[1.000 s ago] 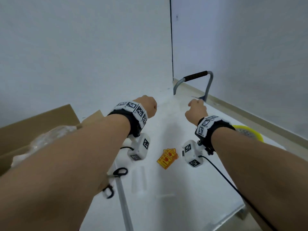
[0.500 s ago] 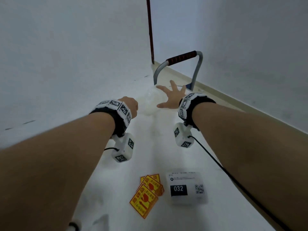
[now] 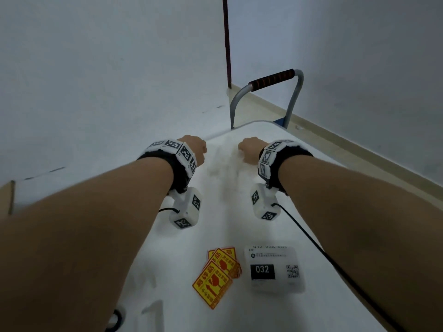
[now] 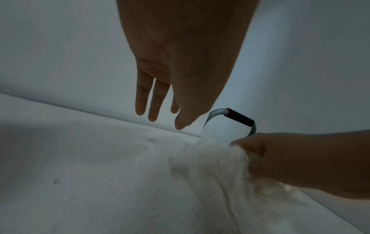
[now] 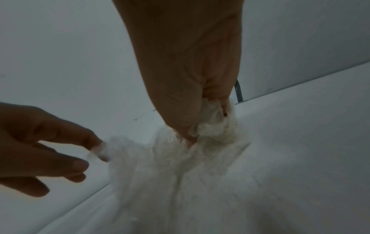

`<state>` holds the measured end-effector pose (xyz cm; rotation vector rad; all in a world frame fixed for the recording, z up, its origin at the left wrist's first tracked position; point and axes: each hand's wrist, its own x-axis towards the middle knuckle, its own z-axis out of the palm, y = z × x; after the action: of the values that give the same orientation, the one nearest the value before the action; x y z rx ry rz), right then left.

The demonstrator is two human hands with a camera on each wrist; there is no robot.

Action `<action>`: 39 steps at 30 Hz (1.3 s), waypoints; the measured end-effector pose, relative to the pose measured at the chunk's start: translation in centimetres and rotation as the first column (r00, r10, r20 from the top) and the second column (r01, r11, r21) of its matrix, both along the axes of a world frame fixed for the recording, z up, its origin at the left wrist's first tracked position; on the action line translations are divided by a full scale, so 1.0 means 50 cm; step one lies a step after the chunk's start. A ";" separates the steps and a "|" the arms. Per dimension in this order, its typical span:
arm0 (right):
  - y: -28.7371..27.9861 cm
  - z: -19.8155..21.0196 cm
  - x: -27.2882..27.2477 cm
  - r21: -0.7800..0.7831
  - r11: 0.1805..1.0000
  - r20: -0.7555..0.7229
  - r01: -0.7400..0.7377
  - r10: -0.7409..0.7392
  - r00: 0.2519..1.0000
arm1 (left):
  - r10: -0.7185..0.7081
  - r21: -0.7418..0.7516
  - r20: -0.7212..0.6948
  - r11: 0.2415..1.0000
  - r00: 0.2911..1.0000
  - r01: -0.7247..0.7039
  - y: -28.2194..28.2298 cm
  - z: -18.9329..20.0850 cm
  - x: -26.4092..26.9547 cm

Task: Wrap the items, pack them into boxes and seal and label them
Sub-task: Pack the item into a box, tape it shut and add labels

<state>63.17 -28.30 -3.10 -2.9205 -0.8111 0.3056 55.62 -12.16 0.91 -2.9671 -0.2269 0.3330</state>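
A sheet of clear bubble wrap (image 3: 223, 168) lies at the far end of the white table (image 3: 318, 183), between my two hands. My right hand (image 3: 249, 149) grips a bunched edge of the bubble wrap (image 5: 212, 128), fingers curled round it; the left wrist view shows that right hand (image 4: 280, 158) on the bubble wrap (image 4: 210, 166). My left hand (image 3: 194, 149) hangs with straight fingers (image 4: 152, 101). In the right wrist view my left hand (image 5: 84, 152) touches the wrap's left edge with a fingertip.
Yellow-and-red fragile stickers (image 3: 215, 276) and a white shipping label marked 032 (image 3: 273, 269) lie nearer me on the table. A trolley handle (image 3: 271, 80) stands past the far edge. A cardboard box edge (image 3: 6, 197) shows at left, a black scissors loop (image 3: 115, 319) at the bottom.
Half a second ago my right hand was spread open over the wrap; now its fingers are curled round the wrap's edge. Both hands have reached toward the table's far end.
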 end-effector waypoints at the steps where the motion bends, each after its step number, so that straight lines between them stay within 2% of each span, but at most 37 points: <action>1: -0.008 0.009 -0.013 0.013 1.000 0.009 -0.005 0.005 1.000 | -0.002 -0.017 0.036 1.000 0.999 0.003 -0.008 0.013 -0.009; 4: -0.032 0.072 -0.067 0.179 0.984 0.123 -0.005 -0.018 0.992 | 0.009 -0.132 0.149 0.991 0.989 0.011 -0.034 0.067 -0.045; 7: -0.045 0.161 -0.134 0.406 0.914 0.185 0.001 -0.084 0.979 | 0.050 -0.349 0.223 0.937 0.973 0.032 -0.065 0.144 -0.098; 8: -0.045 0.190 -0.159 0.500 0.866 0.184 0.005 -0.112 0.977 | 0.075 -0.458 0.235 0.888 0.969 0.042 -0.075 0.170 -0.121; 10: -0.040 0.241 -0.216 0.696 0.718 0.164 -0.016 -0.137 0.977 | 0.161 -0.662 0.234 0.749 0.959 0.036 -0.091 0.217 -0.172; 13: -0.024 0.291 -0.303 0.847 0.531 0.124 -0.029 -0.145 0.982 | 0.269 -0.815 0.241 0.577 0.932 0.044 -0.101 0.277 -0.250; 14: -0.016 0.303 -0.335 0.874 0.485 0.121 -0.037 -0.143 0.982 | 0.283 -0.838 0.245 0.542 0.927 0.056 -0.099 0.292 -0.275; 16: -0.002 0.320 -0.400 0.908 0.411 0.146 -0.083 -0.124 0.981 | 0.287 -0.850 0.255 0.522 0.923 0.072 -0.091 0.320 -0.329; 19: 0.022 0.323 -0.490 0.928 0.354 0.159 -0.112 -0.108 0.981 | 0.299 -0.840 0.253 0.539 0.920 0.056 -0.068 0.348 -0.421; 21: 0.043 0.318 -0.544 0.955 0.283 0.110 -0.083 -0.082 0.991 | 0.316 -0.824 0.266 0.565 0.911 0.044 -0.048 0.359 -0.486; 25: 0.109 0.308 -0.637 0.962 0.273 -0.014 0.017 -0.012 1.000 | 0.362 -0.797 0.282 0.603 0.888 0.007 0.011 0.365 -0.620; 29: 0.164 0.336 -0.743 0.991 0.135 -0.011 0.000 0.085 0.996 | 0.453 -0.815 0.362 0.578 0.815 0.041 0.056 0.390 -0.745; 30: 0.179 0.347 -0.764 0.988 0.154 -0.017 0.004 0.085 0.996 | 0.475 -0.806 0.401 0.589 0.783 0.055 0.067 0.396 -0.775; 32: 0.209 0.365 -0.800 0.970 0.240 -0.038 0.021 0.065 0.997 | 0.482 -0.745 0.480 0.666 0.734 0.050 0.095 0.401 -0.831; 35: 0.260 0.375 -0.844 0.980 0.197 0.001 -0.039 0.189 0.982 | 0.409 -0.564 0.562 0.825 0.719 -0.029 0.148 0.390 -0.896; 36: 0.273 0.375 -0.857 0.977 0.210 -0.005 -0.047 0.241 0.971 | 0.383 -0.506 0.593 0.861 0.709 -0.041 0.164 0.382 -0.913; 37: 0.285 0.372 -0.866 0.965 0.256 -0.018 -0.058 0.285 0.958 | 0.349 -0.442 0.635 0.896 0.689 -0.046 0.179 0.372 -0.925; 39: 0.304 0.366 -0.881 0.903 0.416 -0.052 -0.106 0.349 0.936 | 0.290 -0.277 0.706 0.953 0.647 -0.125 0.207 0.343 -0.940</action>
<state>19.11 -13.12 15.22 -1.7107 -0.9417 0.1475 8.60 -1.80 18.06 -3.0907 -0.6626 -0.9369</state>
